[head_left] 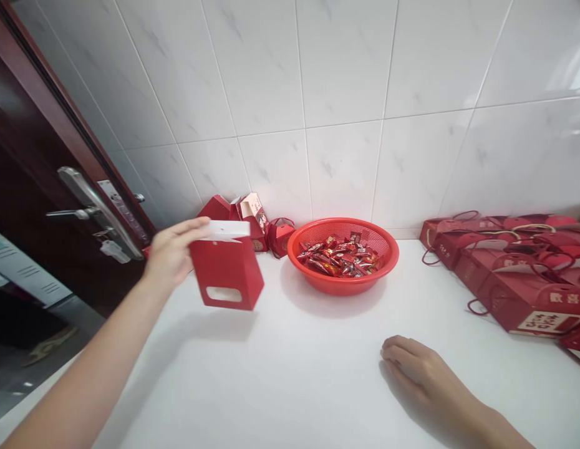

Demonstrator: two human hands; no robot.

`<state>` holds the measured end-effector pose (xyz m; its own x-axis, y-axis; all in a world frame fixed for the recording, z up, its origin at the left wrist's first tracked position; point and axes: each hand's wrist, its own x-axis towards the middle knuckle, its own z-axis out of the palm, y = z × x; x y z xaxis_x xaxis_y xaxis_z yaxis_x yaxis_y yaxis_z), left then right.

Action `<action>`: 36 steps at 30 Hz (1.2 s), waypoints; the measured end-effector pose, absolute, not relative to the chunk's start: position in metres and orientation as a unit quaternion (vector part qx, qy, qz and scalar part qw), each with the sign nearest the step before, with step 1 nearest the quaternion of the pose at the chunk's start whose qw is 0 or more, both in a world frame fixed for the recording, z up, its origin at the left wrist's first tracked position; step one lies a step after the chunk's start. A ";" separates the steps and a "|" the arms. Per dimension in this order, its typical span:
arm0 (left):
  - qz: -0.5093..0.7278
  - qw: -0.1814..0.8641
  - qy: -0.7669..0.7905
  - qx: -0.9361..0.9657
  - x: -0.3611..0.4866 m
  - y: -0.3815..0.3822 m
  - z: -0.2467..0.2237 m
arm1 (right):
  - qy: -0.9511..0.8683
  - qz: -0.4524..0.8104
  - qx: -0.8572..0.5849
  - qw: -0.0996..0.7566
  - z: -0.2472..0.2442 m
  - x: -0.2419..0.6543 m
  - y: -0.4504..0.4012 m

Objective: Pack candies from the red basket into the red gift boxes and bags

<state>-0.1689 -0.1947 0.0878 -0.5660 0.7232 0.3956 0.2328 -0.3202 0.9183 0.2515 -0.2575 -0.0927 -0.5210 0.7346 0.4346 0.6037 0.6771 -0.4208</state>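
Observation:
My left hand (173, 252) grips the upper left edge of a red paper box (229, 271), which hangs above the white table with its white inner flap showing at the top and a cut-out window low on its face. At the front right, my right hand (416, 371) rests near the table surface with its fingers curled together; nothing shows in it. Between and behind the hands stands a red plastic basket (343, 285) holding many small red wrapped packets (341, 257).
Several red boxes with cords (500, 274) are grouped at the right. More red boxes (256, 218) stand against the tiled wall behind the held box. A dark door (42, 149) with a metal handle and keys is at the left, beyond the table (290, 374).

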 end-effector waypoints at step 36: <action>0.049 0.312 0.416 0.853 -0.016 -0.083 0.023 | -0.825 0.221 -0.417 0.311 -0.114 0.265 -0.236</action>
